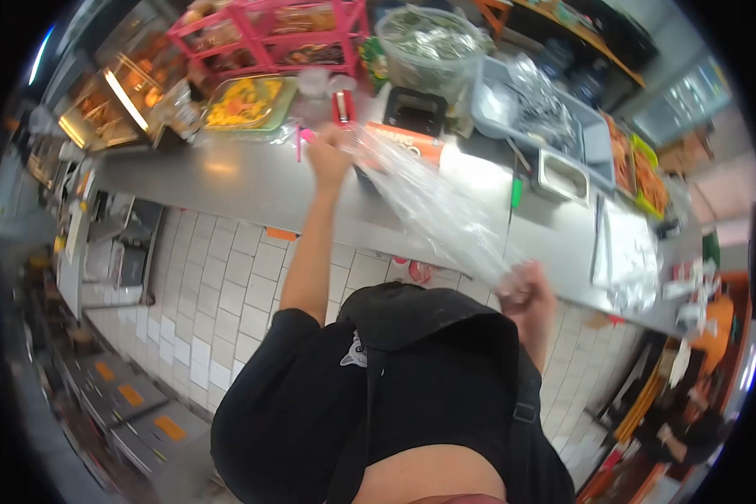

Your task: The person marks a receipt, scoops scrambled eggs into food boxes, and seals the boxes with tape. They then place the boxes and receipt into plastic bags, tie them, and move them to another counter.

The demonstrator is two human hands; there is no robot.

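Note:
A sheet of clear plastic film [437,210] is stretched diagonally over the steel counter between my two hands. My left hand [329,153], reaching far forward, is closed on its upper end, close to a pink item [307,134] and a red object [343,107]. At the lower right end, my right hand [527,294] is closed on the film beside the counter's front edge, slightly blurred. Under and behind the film lies an orange-and-white box [407,143], partly covered. A black tray [415,112] sits just behind that box.
Along the back of the steel counter [252,181] stand a tray of yellow food [244,102], pink racks [277,38], a tub of greens [433,46] and a blue-grey bin [592,139]. A green-handled knife [516,191] lies beside a metal pan [563,178]. White plastic bags [626,248] are at right.

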